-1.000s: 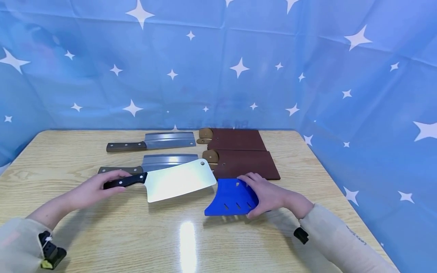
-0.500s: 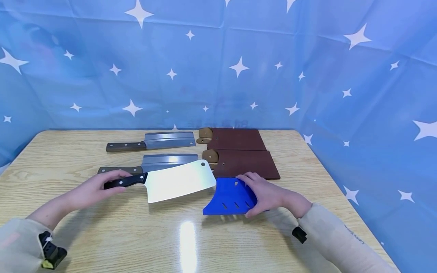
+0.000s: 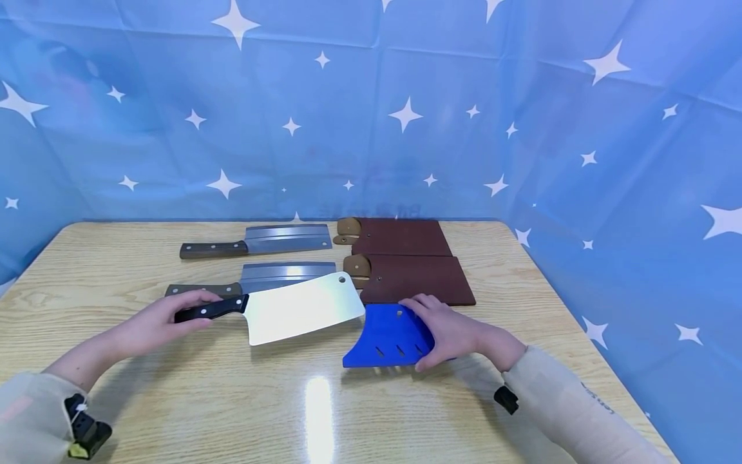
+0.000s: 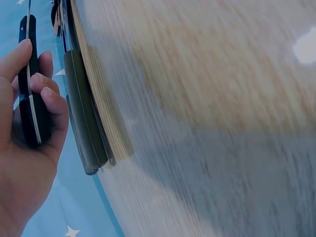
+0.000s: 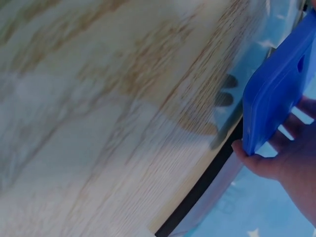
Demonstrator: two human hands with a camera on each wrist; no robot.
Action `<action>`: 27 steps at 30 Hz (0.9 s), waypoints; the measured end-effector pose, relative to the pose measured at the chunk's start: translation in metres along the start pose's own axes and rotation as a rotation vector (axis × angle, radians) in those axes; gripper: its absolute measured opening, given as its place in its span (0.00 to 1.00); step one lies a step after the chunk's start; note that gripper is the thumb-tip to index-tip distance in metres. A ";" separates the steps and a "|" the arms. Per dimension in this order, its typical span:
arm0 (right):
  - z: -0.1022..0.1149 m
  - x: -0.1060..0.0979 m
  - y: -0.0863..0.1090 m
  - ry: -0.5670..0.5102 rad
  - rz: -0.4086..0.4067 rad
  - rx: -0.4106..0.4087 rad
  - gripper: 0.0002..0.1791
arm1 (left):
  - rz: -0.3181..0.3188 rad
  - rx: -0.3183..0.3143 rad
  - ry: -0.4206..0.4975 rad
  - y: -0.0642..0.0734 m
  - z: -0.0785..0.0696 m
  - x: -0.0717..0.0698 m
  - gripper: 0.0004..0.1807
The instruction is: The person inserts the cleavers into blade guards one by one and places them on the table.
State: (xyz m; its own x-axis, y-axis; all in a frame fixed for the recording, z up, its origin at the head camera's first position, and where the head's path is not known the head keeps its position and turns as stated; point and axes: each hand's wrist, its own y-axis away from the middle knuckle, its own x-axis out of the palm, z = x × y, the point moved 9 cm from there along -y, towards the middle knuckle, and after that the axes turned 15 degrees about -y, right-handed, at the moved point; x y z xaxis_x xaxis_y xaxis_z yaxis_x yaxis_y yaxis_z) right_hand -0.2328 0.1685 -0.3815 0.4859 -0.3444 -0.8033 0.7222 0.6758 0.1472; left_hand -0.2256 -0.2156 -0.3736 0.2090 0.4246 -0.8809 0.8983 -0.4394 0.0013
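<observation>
My left hand [image 3: 174,322] grips the black riveted handle [image 4: 35,118] of a cleaver. Its broad, shiny blade [image 3: 304,309] points right, raised above the tabletop. In my right hand [image 3: 455,332] is a blue knife sheath [image 3: 385,335] with a curved open end and slanted slots. The thumb and fingers pinch the sheath from its lower and upper edges, as the right wrist view shows. The blade's far end, with its hanging hole, is right at the sheath's open side in the head view.
Behind lie two more cleavers, a far one [image 3: 286,238] and a nearer one [image 3: 286,274] partly hidden by the raised blade. Two brown leather sheaths, one at the back [image 3: 406,237] and one in front [image 3: 423,280], lie to their right on the wooden table [image 3: 232,406]. A blue star-patterned curtain [image 3: 371,148] hangs behind.
My right hand and the blue sheath have shifted very slightly left. The cleaver in my left hand has barely moved.
</observation>
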 end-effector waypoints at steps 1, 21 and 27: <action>0.000 0.000 0.000 -0.001 0.001 0.001 0.59 | -0.001 -0.001 -0.004 0.000 0.000 0.000 0.17; 0.001 -0.002 0.000 0.009 0.002 0.004 0.59 | 0.011 -0.006 0.009 0.001 -0.003 0.003 0.17; 0.002 -0.005 -0.003 0.040 0.010 0.007 0.58 | 0.058 0.002 0.029 -0.001 -0.004 0.002 0.22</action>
State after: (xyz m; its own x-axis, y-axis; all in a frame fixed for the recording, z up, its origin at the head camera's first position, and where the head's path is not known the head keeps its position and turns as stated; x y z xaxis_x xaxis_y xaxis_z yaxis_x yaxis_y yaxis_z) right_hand -0.2365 0.1671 -0.3767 0.4728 -0.3110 -0.8245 0.7209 0.6746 0.1590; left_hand -0.2242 -0.2111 -0.3733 0.2716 0.4217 -0.8651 0.8837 -0.4653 0.0507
